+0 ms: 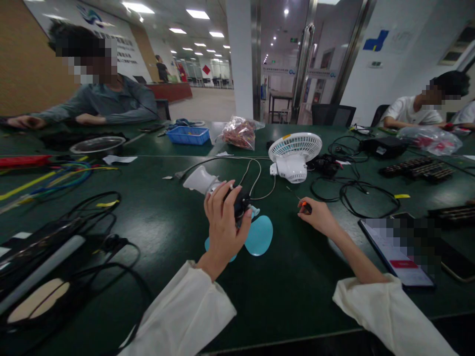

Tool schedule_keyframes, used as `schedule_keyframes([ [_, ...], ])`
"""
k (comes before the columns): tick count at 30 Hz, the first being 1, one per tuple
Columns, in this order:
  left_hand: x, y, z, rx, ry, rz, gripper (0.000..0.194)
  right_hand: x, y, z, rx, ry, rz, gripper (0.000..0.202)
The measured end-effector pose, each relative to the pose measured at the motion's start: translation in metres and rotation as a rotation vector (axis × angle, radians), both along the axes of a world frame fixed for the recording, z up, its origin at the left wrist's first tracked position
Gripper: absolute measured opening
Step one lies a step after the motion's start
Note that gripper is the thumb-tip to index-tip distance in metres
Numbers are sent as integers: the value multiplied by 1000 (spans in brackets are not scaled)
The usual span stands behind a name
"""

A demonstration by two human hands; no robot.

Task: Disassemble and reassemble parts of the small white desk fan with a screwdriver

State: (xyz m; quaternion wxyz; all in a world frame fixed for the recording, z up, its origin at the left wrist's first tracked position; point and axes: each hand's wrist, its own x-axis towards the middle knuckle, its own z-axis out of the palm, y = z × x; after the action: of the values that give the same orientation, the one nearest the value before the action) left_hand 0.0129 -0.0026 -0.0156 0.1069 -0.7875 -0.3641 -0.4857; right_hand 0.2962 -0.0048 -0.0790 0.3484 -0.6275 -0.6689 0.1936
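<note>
My left hand (pixel 224 222) is wrapped over the black motor (pixel 242 201) of a small fan, its fingers bent around the housing. A white flared base (pixel 199 179) sticks out on the far left side of that hand. Light blue fan blades (pixel 259 236) lie under and beside the hand, partly hidden by it. To the right, my right hand (pixel 317 213) is closed around a small screwdriver (pixel 306 206) with an orange and black handle, its thin shaft pointing up and left, apart from the motor. Beyond both hands a white fan grille and housing (pixel 293 167) rests on the table.
A white cord (pixel 256 173) loops between the fan parts. A tablet (pixel 397 254) and black cables (pixel 352 198) lie to the right. Cables and a power strip (pixel 44 237) are at left. Farther back are a blue basket (pixel 188 135) and a plastic bag (pixel 240 132). Other people sit across.
</note>
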Motion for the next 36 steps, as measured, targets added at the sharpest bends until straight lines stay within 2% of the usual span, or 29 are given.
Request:
schedule_keyframes([
  [4, -2, -1, -2, 53, -7, 24, 56, -15, -3, 7, 4, 193, 50, 23],
  [7, -4, -4, -4, 259, 25, 35, 59, -32, -8, 15, -29, 396, 94, 31],
  [9, -4, -9, -4, 433, 114, 8, 52, -45, -13, 20, -92, 550, 132, 38],
  [11, -1, -15, -4, 532, 265, -71, 39, -56, -19, 25, -180, 688, 193, 44],
  [14, 6, -24, -3, 517, 468, -221, 25, -67, -27, 31, -284, 816, 314, 45],
  [18, 12, -26, -1, 479, 554, -321, 18, -70, -32, 34, -367, 899, 440, 44],
  [29, 16, -22, -3, 372, 465, -465, 15, -62, -28, 25, -466, 983, 584, 43],
  [36, 13, -25, 0, 382, 439, -503, 17, -59, -30, 27, -553, 1094, 630, 40],
])
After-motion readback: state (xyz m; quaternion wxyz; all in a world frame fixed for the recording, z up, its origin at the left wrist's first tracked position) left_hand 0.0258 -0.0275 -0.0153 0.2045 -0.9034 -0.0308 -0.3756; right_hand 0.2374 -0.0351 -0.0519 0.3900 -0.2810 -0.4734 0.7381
